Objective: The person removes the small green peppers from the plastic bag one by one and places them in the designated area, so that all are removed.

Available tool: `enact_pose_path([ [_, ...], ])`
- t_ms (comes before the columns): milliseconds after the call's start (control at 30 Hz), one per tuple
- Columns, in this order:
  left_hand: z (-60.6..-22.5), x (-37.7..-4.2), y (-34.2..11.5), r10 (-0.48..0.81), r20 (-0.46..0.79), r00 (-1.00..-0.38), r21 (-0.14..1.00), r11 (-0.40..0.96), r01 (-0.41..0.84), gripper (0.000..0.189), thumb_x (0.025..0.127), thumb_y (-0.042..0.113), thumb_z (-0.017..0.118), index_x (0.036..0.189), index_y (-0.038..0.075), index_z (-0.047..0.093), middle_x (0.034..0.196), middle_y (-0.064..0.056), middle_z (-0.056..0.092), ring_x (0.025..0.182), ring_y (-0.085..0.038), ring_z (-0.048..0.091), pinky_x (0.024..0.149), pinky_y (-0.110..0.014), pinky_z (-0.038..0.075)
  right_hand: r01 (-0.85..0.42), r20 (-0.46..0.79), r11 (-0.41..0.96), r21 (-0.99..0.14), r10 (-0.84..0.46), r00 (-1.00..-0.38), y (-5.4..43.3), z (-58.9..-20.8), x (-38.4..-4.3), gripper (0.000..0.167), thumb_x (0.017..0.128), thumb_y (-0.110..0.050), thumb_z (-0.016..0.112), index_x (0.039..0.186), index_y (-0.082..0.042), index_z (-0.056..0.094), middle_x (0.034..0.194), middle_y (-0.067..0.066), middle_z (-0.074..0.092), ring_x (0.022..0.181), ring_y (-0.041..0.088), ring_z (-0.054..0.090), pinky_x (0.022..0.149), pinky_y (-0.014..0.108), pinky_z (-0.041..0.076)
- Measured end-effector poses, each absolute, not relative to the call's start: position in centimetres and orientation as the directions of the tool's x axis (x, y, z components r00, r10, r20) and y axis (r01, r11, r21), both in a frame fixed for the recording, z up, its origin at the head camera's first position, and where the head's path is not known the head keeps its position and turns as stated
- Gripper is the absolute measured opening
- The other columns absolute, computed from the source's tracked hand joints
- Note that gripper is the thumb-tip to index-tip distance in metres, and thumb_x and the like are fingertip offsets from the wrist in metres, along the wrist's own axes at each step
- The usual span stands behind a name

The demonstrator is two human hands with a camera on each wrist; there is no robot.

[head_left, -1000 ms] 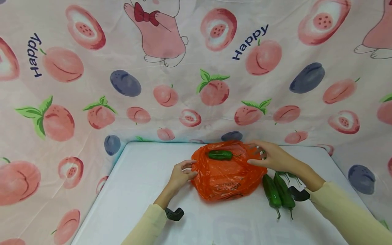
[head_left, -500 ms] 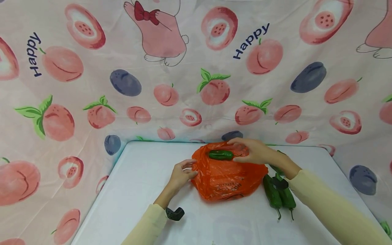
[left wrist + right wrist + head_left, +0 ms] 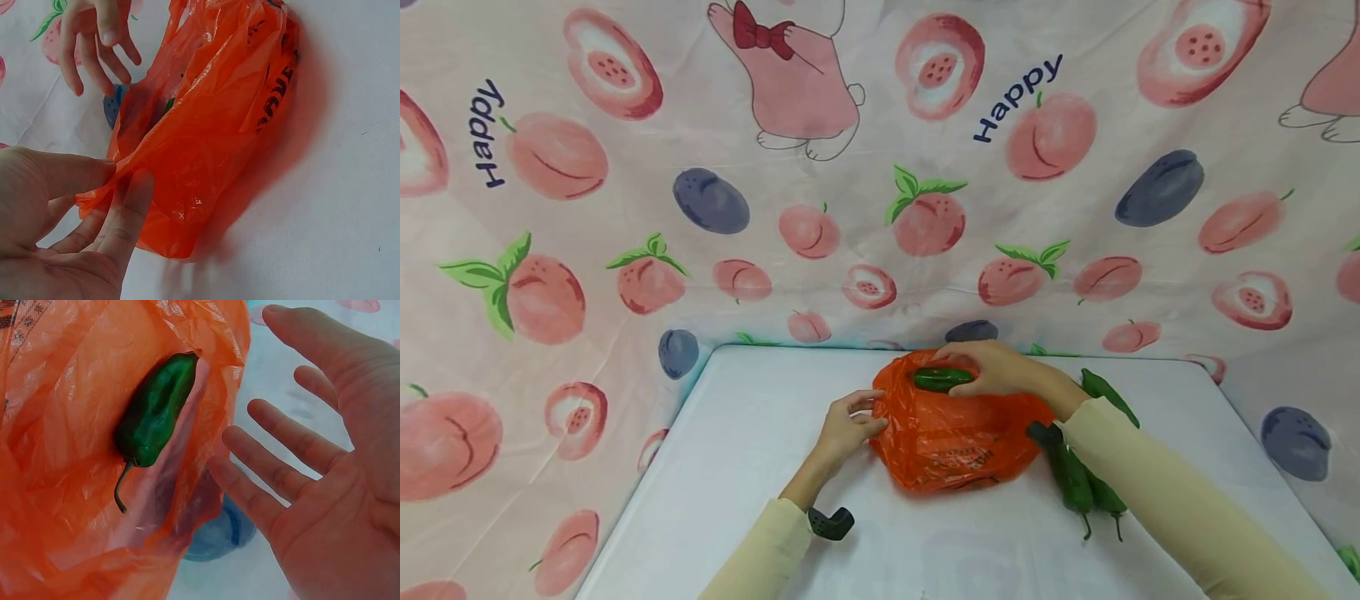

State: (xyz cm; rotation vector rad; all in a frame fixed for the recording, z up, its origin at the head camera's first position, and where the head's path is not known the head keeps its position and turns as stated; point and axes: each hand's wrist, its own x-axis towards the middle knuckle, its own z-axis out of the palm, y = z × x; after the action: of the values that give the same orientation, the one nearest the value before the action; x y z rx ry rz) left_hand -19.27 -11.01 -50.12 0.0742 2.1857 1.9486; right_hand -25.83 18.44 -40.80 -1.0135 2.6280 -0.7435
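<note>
An orange plastic bag [image 3: 951, 429] lies on the white table, its mouth gaping toward the back. Inside the mouth rests a green pepper [image 3: 940, 380] with its thin stem showing in the right wrist view. My left hand [image 3: 842, 429] pinches the bag's left edge between thumb and fingers, as the left wrist view shows. Over the bag's back edge hovers my right hand [image 3: 992, 368]. Its fingers [image 3: 269, 481] are spread and hold nothing, apart from the pepper [image 3: 156, 412] in the right wrist view.
Two more green peppers [image 3: 1073, 483] lie right of the bag, partly under the right sleeve [image 3: 1157, 475]. Another pepper [image 3: 1108, 396] lies behind that forearm. A fruit-printed cloth [image 3: 820, 183] hangs behind the white table [image 3: 760, 392].
My right hand has moved left from the bag's right side to the pepper's right end, and the forearm now covers part of the loose peppers. The left hand keeps its place.
</note>
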Motion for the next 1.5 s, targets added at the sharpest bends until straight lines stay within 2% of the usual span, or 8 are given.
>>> enact_pose_path([
  [233, -50.2, -19.3, -11.0, 0.175, -0.118, -0.978, 0.988, 0.121, -0.098, 0.045, 0.092, -0.001, 0.073, 0.136, 0.008, 0.064, 0.126, -0.016, 0.062, 0.088, -0.018, 0.071, 0.076, -0.028, 0.06, -0.538, -0.062, 0.612, -0.58, -0.692, -0.719, 18.2, -42.2, -27.0, 0.053, 0.09, -0.023, 0.082, 0.138, -0.012, 0.062, 0.138, 0.015, 0.063, 0.128, 0.034, 0.058, 0.107, 0.056, 0.046],
  [333, -50.3, -19.4, -11.0, 0.181, -0.1, -0.978, 0.99, 0.112, -0.08, 0.046, 0.092, -0.002, 0.074, 0.136, 0.006, 0.064, 0.126, -0.018, 0.062, 0.087, -0.017, 0.07, 0.075, -0.029, 0.059, -0.549, -0.066, 0.613, -0.569, -0.699, -0.712, 18.0, -42.8, -27.5, 0.055, 0.089, -0.021, 0.082, 0.138, -0.009, 0.062, 0.14, 0.013, 0.062, 0.13, 0.031, 0.056, 0.109, 0.054, 0.045],
  [500, -50.3, -19.3, -10.9, 0.189, -0.095, -0.977, 0.991, 0.112, -0.075, 0.046, 0.093, -0.001, 0.073, 0.137, 0.004, 0.062, 0.128, -0.019, 0.061, 0.084, -0.017, 0.069, 0.076, -0.03, 0.059, -0.566, -0.077, 0.63, -0.532, -0.702, -0.708, 17.7, -43.9, -28.3, 0.055, 0.089, -0.022, 0.083, 0.139, -0.012, 0.063, 0.141, 0.005, 0.061, 0.132, 0.028, 0.054, 0.111, 0.052, 0.042],
  [600, -50.2, -19.1, -10.9, 0.186, -0.094, -0.978, 0.99, 0.117, -0.073, 0.047, 0.093, -0.001, 0.073, 0.139, 0.003, 0.061, 0.129, -0.02, 0.061, 0.085, -0.019, 0.07, 0.077, -0.032, 0.06, -0.55, -0.096, 0.649, -0.525, -0.688, -0.719, 17.5, -44.6, -28.7, 0.056, 0.088, -0.022, 0.083, 0.14, -0.014, 0.063, 0.141, 0.005, 0.061, 0.131, 0.029, 0.053, 0.112, 0.053, 0.041],
  [867, -50.0, -19.0, -10.8, 0.177, -0.107, -0.978, 0.989, 0.124, -0.086, 0.047, 0.092, 0.0, 0.074, 0.138, 0.005, 0.062, 0.129, -0.019, 0.062, 0.086, -0.02, 0.07, 0.078, -0.035, 0.061, -0.556, -0.089, 0.639, -0.532, -0.695, -0.714, 17.5, -46.3, -29.5, 0.054, 0.089, -0.017, 0.082, 0.139, -0.011, 0.062, 0.136, 0.011, 0.063, 0.127, 0.036, 0.056, 0.109, 0.056, 0.044],
  [1000, -50.1, -19.1, -10.7, 0.175, -0.115, -0.978, 0.987, 0.127, -0.094, 0.047, 0.093, 0.001, 0.074, 0.138, 0.006, 0.062, 0.129, -0.018, 0.062, 0.086, -0.019, 0.07, 0.08, -0.036, 0.061, -0.558, -0.082, 0.641, -0.528, -0.692, -0.717, 17.4, -46.9, -29.7, 0.052, 0.089, -0.015, 0.082, 0.138, -0.011, 0.063, 0.135, 0.01, 0.063, 0.125, 0.035, 0.057, 0.108, 0.056, 0.044],
  [1233, -50.1, -19.1, -10.6, 0.177, -0.107, -0.978, 0.989, 0.124, -0.086, 0.046, 0.093, 0.0, 0.073, 0.137, 0.006, 0.063, 0.128, -0.019, 0.062, 0.087, -0.02, 0.071, 0.077, -0.031, 0.06, -0.516, -0.109, 0.691, -0.506, -0.645, -0.757, 17.3, -47.4, -29.9, 0.051, 0.09, -0.016, 0.081, 0.137, -0.014, 0.064, 0.137, 0.009, 0.062, 0.128, 0.035, 0.055, 0.11, 0.058, 0.042],
  [1500, -50.2, -19.3, -10.7, 0.175, -0.107, -0.979, 0.988, 0.131, -0.085, 0.044, 0.093, 0.001, 0.073, 0.136, 0.006, 0.063, 0.127, -0.017, 0.061, 0.084, -0.019, 0.07, 0.076, -0.028, 0.059, -0.554, -0.071, 0.66, -0.508, -0.672, -0.737, 17.1, -47.5, -29.9, 0.047, 0.091, -0.016, 0.08, 0.136, -0.011, 0.066, 0.134, 0.007, 0.065, 0.124, 0.03, 0.058, 0.105, 0.052, 0.048],
])
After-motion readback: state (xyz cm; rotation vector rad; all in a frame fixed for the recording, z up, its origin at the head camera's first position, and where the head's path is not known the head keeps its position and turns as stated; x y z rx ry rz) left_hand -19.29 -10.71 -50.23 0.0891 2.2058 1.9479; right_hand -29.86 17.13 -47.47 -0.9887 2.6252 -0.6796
